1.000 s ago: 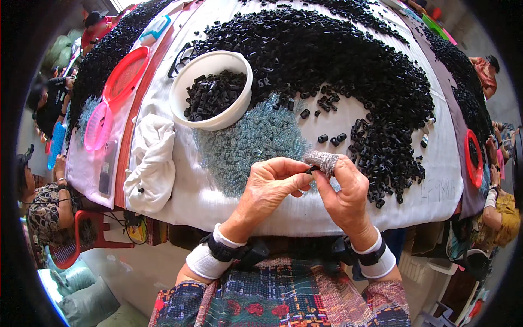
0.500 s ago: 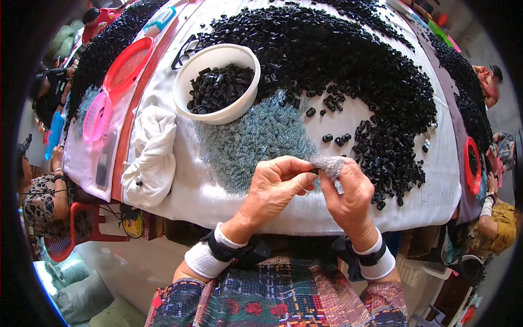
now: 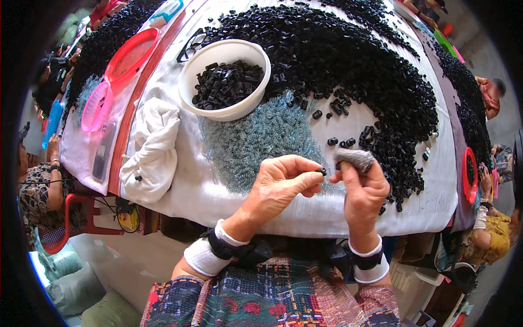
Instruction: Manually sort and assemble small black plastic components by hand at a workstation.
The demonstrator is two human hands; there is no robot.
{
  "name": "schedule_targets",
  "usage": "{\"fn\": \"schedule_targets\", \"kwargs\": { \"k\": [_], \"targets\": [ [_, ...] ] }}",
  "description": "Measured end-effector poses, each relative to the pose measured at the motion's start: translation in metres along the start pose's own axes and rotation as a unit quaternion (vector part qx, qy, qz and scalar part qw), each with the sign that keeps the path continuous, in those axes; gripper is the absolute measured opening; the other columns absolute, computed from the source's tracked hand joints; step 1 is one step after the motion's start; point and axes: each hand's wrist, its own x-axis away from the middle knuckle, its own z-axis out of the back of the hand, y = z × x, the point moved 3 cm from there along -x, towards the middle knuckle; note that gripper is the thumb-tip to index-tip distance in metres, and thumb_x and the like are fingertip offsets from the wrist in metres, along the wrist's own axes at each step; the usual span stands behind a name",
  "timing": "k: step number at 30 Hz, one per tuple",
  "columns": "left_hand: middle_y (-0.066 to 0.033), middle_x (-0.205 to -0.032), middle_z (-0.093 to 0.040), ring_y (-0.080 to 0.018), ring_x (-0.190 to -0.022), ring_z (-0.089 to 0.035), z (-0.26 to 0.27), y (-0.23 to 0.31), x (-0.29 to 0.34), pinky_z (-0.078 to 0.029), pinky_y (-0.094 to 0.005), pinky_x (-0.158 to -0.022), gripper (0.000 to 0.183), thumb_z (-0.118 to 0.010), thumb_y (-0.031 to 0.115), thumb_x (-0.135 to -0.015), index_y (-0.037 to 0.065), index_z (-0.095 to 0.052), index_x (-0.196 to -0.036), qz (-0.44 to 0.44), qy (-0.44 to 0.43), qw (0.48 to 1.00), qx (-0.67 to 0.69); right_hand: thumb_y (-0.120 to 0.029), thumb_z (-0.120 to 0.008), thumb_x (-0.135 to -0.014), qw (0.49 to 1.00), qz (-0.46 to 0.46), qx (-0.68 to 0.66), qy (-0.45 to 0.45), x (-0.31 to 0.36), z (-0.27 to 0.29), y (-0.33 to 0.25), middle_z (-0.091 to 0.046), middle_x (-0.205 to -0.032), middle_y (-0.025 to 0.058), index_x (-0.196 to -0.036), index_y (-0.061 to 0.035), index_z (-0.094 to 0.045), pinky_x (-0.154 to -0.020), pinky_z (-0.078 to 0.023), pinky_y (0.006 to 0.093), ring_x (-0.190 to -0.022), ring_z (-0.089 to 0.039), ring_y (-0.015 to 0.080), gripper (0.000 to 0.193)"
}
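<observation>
My left hand (image 3: 283,182) pinches a small black plastic part (image 3: 321,171) between thumb and forefinger. Just to its right, my right hand (image 3: 362,188) is closed, thumb against the forefinger, which wears a grey cloth finger cover (image 3: 357,159). Something dark shows at those fingertips, too small to name. The two hands are apart. Beneath and beyond the left hand spreads a heap of small clear bluish springs (image 3: 256,144). A white bowl (image 3: 188,101) of black plastic pieces (image 3: 229,84) stands at the heap's far left.
A broad pile of black plastic parts (image 3: 348,54) covers the far and right side of the white-clothed table (image 3: 196,191). A bunched white cloth (image 3: 152,147) and eyeglasses (image 3: 192,46) lie leftward. Red (image 3: 131,54) and pink (image 3: 96,106) baskets sit farther left. People work at both sides.
My hands have separated; the right one moved rightward, away from the left. The left still pinches a small black part, now in plain sight.
</observation>
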Motion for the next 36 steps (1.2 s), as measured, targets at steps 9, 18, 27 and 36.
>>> {"fn": "schedule_targets", "kwargs": {
  "k": [9,18,27,36],
  "targets": [
    [-0.0133,-0.091,-0.068,-0.0184,-0.08,-0.067,0.004,-0.003,-0.001,-0.055,-0.0266,-0.067,0.02,-0.065,0.009,-0.086,-0.002,-0.062,-0.104,0.018,0.007,0.997,0.073,0.004,-0.064,-0.084,0.999,0.029,-0.007,0.016,0.001,-0.004,-0.006,-0.066,-0.09,0.003,-0.101,0.0,-0.064,-0.069,-0.048,0.0196,-0.077,-0.06,0.0069,0.018],
    [-0.0098,-0.09,-0.068,-0.0143,-0.079,-0.066,0.004,-0.001,0.003,-0.054,-0.0249,-0.066,0.021,-0.068,0.01,-0.084,-0.002,-0.065,-0.101,0.008,0.005,0.999,0.054,0.005,-0.067,-0.078,0.985,0.141,0.094,-0.006,0.002,-0.011,-0.008,-0.068,-0.085,0.0081,-0.097,-0.0008,-0.066,-0.062,-0.05,0.0225,-0.07,-0.064,0.0094,0.02],
    [-0.0088,-0.087,-0.068,-0.0127,-0.079,-0.065,0.005,-0.002,0.005,-0.054,-0.0241,-0.066,0.02,-0.069,0.01,-0.084,-0.002,-0.066,-0.1,0.004,0.004,0.999,0.05,0.004,-0.069,-0.077,0.982,0.138,0.13,-0.019,0.002,-0.012,-0.011,-0.068,-0.082,0.0082,-0.094,-0.0007,-0.066,-0.062,-0.051,0.0239,-0.069,-0.065,0.0121,0.018],
    [-0.0089,-0.086,-0.068,-0.0122,-0.076,-0.065,0.006,-0.003,0.005,-0.053,-0.0231,-0.065,0.02,-0.069,0.01,-0.083,-0.002,-0.066,-0.099,0.005,0.023,0.999,0.026,0.003,-0.07,-0.076,0.972,0.146,0.182,-0.029,0.003,-0.013,-0.008,-0.067,-0.079,0.0092,-0.094,-0.0011,-0.066,-0.06,-0.05,0.0261,-0.067,-0.065,0.015,0.019]
  ]
}}
